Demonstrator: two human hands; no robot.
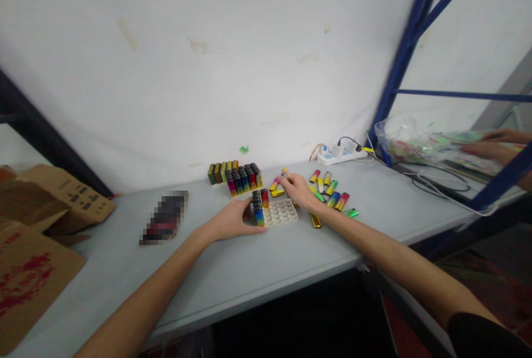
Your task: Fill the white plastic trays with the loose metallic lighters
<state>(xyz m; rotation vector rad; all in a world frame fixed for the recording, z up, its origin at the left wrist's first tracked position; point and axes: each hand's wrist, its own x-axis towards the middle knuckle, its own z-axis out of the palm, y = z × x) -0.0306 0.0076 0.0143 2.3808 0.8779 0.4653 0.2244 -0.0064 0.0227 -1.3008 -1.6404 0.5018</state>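
My left hand [230, 218] wraps round the left end of a white tray [280, 215] with rows of round holes, thumb along its front edge. Several black-topped lighters [258, 211] stand upright in the tray's left part, next to my fingers; the holes to the right show bare. Over the tray's back right corner, the fingers of my right hand [296, 187] are pinched on a lighter with a yellow end [285, 171], partly hidden by the fingers. A pink and yellow lighter [274, 184] shows just left of these fingertips.
Filled blocks of upright lighters [244, 180] stand behind the tray. Loose shiny lighters [332, 200] lie to the right. A power strip [343, 153] sits by the wall, a pixelated item [164, 218] and paper bags [62, 197] lie left. Another person's hands [494, 147] are beyond the blue frame [393, 81].
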